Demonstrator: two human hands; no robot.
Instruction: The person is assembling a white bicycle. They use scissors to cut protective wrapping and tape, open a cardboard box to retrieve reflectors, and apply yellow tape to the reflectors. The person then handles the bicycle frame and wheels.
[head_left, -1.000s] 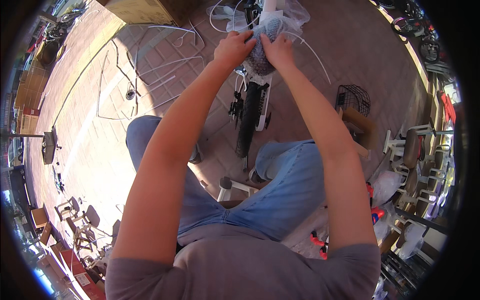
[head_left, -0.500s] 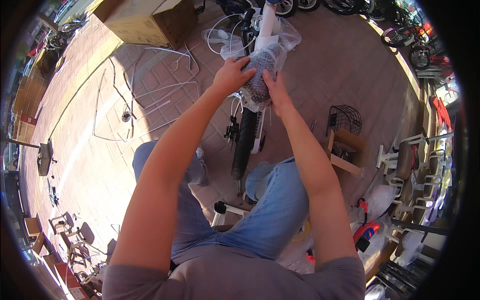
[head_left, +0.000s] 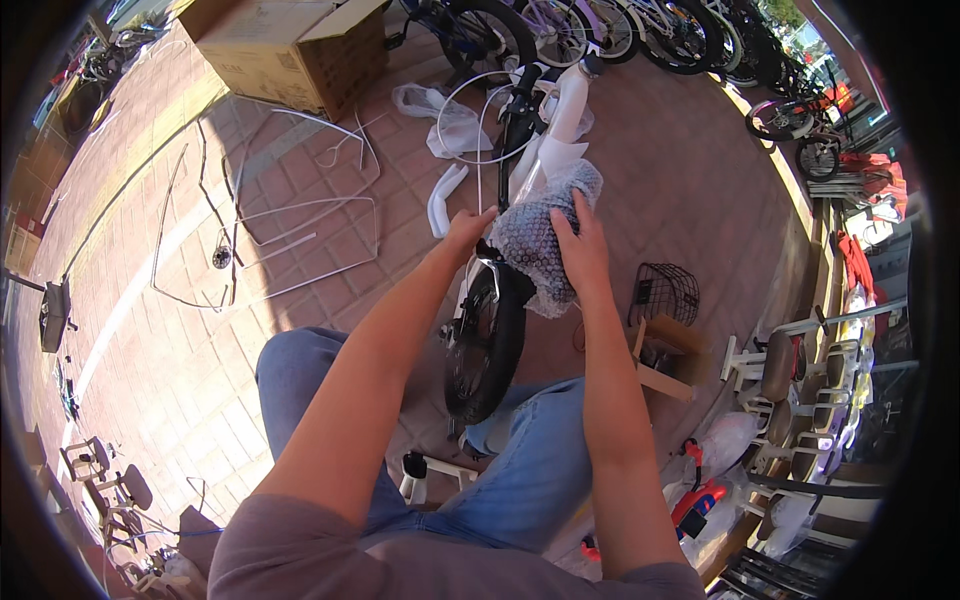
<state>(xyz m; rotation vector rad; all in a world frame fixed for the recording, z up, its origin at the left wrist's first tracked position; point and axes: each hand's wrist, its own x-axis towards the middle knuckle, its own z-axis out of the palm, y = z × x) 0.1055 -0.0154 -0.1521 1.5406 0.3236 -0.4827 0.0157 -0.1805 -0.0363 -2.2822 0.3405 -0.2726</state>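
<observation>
In front of me stands a bicycle, with its black-tyred wheel between my knees. Clear bubble wrap covers a bulky bundle above that wheel; the part inside is hidden. At the bundle's left edge my left hand grips it, its fingertips partly out of sight. My right hand holds the opposite side, thumb and fingers pressed over the wrap. Beyond the bundle runs a bicycle tube in white wrapping, beside a black handlebar grip and looping pale cables.
A large cardboard box stands far left, near parked bicycles. White strips and a curved white foam piece lie on the paving. To the right are a black wire basket and a small open carton.
The bundle has tilted and shifted right and lower in view, both hands staying on it. The bicycle wheel shows more of its side. The white foam piece has come into sight.
</observation>
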